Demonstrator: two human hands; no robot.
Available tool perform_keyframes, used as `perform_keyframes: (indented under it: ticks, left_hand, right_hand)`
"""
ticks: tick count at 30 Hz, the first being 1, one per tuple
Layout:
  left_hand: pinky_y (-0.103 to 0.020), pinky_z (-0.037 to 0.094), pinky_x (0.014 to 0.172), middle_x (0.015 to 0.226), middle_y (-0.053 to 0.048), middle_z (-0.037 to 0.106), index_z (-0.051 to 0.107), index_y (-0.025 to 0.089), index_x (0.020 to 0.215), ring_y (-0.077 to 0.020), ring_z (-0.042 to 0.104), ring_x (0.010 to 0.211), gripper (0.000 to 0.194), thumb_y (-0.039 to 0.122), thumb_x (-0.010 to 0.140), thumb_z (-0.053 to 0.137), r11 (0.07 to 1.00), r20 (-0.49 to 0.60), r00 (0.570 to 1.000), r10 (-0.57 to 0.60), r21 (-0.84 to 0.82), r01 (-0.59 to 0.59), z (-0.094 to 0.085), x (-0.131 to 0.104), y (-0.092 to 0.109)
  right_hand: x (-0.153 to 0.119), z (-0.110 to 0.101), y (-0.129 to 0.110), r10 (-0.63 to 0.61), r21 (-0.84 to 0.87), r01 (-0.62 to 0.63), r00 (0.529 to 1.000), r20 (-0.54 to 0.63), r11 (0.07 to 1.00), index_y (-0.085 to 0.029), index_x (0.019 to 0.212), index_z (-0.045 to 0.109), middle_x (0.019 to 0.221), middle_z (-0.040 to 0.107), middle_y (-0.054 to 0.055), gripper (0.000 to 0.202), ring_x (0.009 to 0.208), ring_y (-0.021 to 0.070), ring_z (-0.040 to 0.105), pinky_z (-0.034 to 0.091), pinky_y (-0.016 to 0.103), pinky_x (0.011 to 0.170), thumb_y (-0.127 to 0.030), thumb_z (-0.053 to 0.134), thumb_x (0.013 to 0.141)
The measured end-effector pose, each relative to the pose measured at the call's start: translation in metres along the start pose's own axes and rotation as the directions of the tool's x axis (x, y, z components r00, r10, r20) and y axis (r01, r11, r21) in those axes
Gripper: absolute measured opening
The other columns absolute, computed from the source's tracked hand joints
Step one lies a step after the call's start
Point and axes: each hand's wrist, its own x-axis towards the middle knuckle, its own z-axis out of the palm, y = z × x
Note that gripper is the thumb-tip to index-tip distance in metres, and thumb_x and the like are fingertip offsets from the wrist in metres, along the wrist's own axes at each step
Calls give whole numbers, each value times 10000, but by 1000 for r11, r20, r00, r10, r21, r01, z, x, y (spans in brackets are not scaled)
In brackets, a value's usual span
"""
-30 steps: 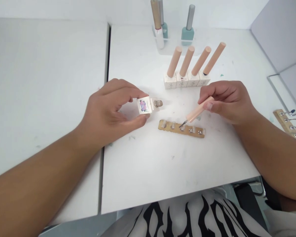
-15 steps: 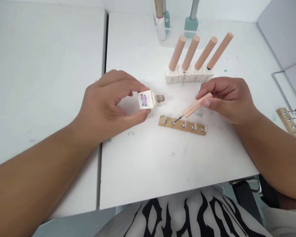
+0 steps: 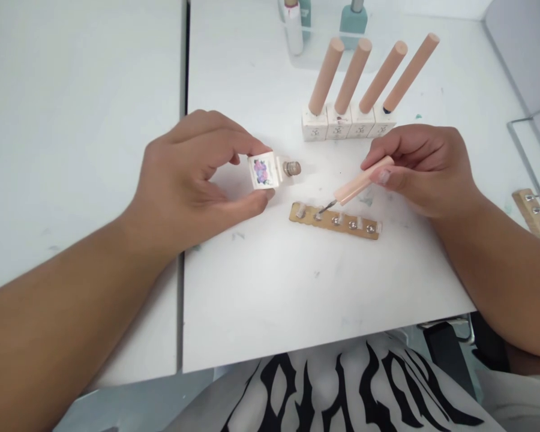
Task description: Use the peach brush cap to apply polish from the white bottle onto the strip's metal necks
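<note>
Between thumb and fingers, my left hand (image 3: 202, 180) grips a white nail polish bottle (image 3: 265, 171) with a flower picture. The bottle lies tilted on its side, its uncapped neck facing right. My right hand (image 3: 418, 171) pinches a nail polish brush (image 3: 364, 180) by its peach-coloured cap handle. The brush slants down to the left, and its bristle tip meets, or hovers just over, the second metal stud from the left on a wooden strip (image 3: 308, 222). Small clear pieces sit by several studs on this strip, which lies on the white table.
Several white bottles with tall peach caps (image 3: 326, 78) stand in a row behind the strip. Farther back, a clear tray (image 3: 315, 57) holds teal bottles (image 3: 353, 27) and a white one. Another wooden strip (image 3: 537, 216) with dark-tipped stems lies at the right edge. A seam divides the table at left.
The view has shifted slightly, so the bottles and tray appear higher. Both hands keep their holds, and the brush tip stays at the same stud.
</note>
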Motion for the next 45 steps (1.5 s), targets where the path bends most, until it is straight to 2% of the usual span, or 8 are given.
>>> perform_keyframes:
  ticks: [4, 8, 13, 23, 33, 42, 45]
  left_hand:
    - [-351, 478, 660, 891, -10, 631, 635, 260, 1015, -158, 539, 759, 272, 241, 751, 695, 1000, 6, 1000, 16, 6, -16, -1, 0, 0]
    - [-353, 469, 646, 883, -36, 635, 638, 232, 1000, -166, 533, 757, 274, 198, 736, 704, 1000, 11, 1000, 27, -9, -27, -1, 1, 0]
    - [-358, 466, 648, 884, -38, 637, 639, 231, 994, -167, 529, 749, 269, 202, 735, 705, 1000, 8, 1000, 15, -8, -15, -1, 2, 1]
    - [-349, 474, 662, 879, -25, 631, 633, 239, 993, -156, 531, 757, 255, 203, 749, 699, 1000, 11, 1000, 12, -5, -12, -2, 2, 2]
    - [-363, 472, 660, 876, -37, 637, 636, 225, 988, -164, 533, 753, 262, 190, 738, 707, 999, 3, 1000, 29, -25, -28, 0, 2, 1]
    - [-374, 483, 640, 885, -32, 630, 635, 257, 1005, -177, 542, 776, 290, 186, 733, 705, 999, 3, 1000, 3, -48, -3, -1, 1, 0]
    - [-370, 485, 619, 885, -30, 631, 635, 263, 1015, -175, 547, 762, 312, 185, 726, 721, 998, -9, 999, 39, -49, -39, 0, 0, -1]
  right_hand:
    - [0, 0, -1, 26, 1, -26, 1000, 5, 1000, -239, 778, 693, 634, 559, -24, 59, 599, 101, 498, 421, 274, 560, -296, 696, 793]
    - [0, 0, -1, 57, -11, -57, 998, -1, 998, -234, 772, 690, 646, 581, 1, 103, 599, 124, 491, 427, 305, 565, -334, 712, 781]
    - [1, 0, -2, 95, -34, -94, 996, 0, 995, -226, 771, 691, 646, 578, -1, 89, 601, 122, 487, 425, 304, 579, -312, 711, 776]
    - [1, 0, 1, 12, -5, -12, 1000, -1, 1000, -177, 779, 700, 618, 548, -24, 59, 585, 71, 476, 368, 250, 537, -229, 680, 799]
    - [1, 0, 1, 34, -5, -34, 999, -30, 999, -191, 782, 707, 613, 538, -25, 55, 577, 72, 462, 351, 252, 531, -243, 694, 794]
    - [1, 0, 2, 41, 4, -41, 999, -28, 999, -239, 758, 708, 611, 541, -20, 54, 545, 92, 435, 361, 279, 519, -285, 703, 785]
    - [0, 0, 3, 61, -13, -62, 998, -31, 998, -255, 768, 705, 611, 524, -20, 58, 541, 102, 425, 369, 291, 526, -312, 701, 781]
